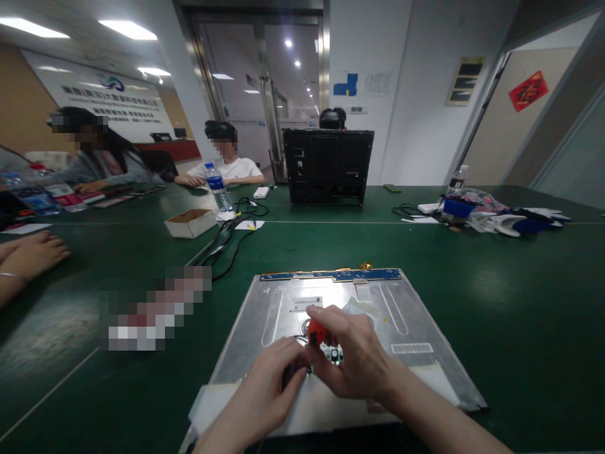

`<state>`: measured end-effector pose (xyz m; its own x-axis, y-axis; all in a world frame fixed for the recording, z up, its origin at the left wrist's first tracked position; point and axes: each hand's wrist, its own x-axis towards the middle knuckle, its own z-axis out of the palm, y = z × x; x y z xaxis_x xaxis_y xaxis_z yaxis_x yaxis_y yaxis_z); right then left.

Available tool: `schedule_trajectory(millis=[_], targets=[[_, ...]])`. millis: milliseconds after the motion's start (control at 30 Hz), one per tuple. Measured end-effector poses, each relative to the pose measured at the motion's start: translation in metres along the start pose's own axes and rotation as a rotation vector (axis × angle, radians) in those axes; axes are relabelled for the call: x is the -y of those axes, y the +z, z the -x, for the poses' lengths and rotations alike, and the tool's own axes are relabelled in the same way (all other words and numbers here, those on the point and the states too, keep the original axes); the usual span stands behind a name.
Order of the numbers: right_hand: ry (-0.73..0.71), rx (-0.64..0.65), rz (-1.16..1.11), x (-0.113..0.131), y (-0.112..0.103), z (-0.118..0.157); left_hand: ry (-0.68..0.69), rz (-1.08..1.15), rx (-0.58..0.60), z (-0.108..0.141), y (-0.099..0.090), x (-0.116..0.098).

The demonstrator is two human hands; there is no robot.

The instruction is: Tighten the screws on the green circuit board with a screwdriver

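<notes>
A silver metal-backed display panel (pixel 265 315) lies flat on the table in front of me, with a blue circuit strip (pixel 331 275) along its far edge. My right hand (pixel 352 350) is closed around a red-handled screwdriver (pixel 316 331) over the middle of the panel; its shaft and tip are hidden. Partly covered beneath that hand is a small green circuit board (pixel 336 355). My left hand (pixel 278 378) is closed, its fingertips at the near left edge of the board, just below the screwdriver. What they pinch, if anything, is hidden.
Beyond the panel stands a black monitor frame (pixel 329 167). An open cardboard box (pixel 190 224), black cables (pixel 231 236) and a water bottle (pixel 217 187) are left of it. A pile of gloves (pixel 505 221) lies far right. Another person's hand (pixel 35 252) rests at left.
</notes>
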<state>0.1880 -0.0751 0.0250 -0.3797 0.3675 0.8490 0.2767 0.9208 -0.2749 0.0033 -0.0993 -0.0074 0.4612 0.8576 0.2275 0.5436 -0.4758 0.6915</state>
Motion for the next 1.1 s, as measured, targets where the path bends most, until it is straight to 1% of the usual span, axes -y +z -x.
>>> schedule_trajectory(millis=[367, 500, 667, 767, 1100], targets=[[0.004, 0.008, 0.001, -0.0011, 0.0001, -0.0004, -0.023, 0.005, -0.006, 0.0005, 0.0003, -0.0025], [0.005, 0.007, -0.023, -0.0001, -0.0001, -0.0010, -0.011, -0.007, -0.013, 0.0007, 0.0011, -0.0008], [0.006, 0.016, -0.062, 0.0014, -0.0018, -0.0015, -0.007, -0.014, 0.011, -0.0004, 0.0005, -0.0012], [0.008, 0.024, -0.053, 0.0012, -0.0020, -0.0009, -0.016, -0.013, 0.024, -0.0009, -0.0005, -0.0024], [0.003, 0.005, 0.002, 0.0022, -0.0014, -0.0019, -0.019, 0.008, 0.000, -0.0004, 0.0001, -0.0021]])
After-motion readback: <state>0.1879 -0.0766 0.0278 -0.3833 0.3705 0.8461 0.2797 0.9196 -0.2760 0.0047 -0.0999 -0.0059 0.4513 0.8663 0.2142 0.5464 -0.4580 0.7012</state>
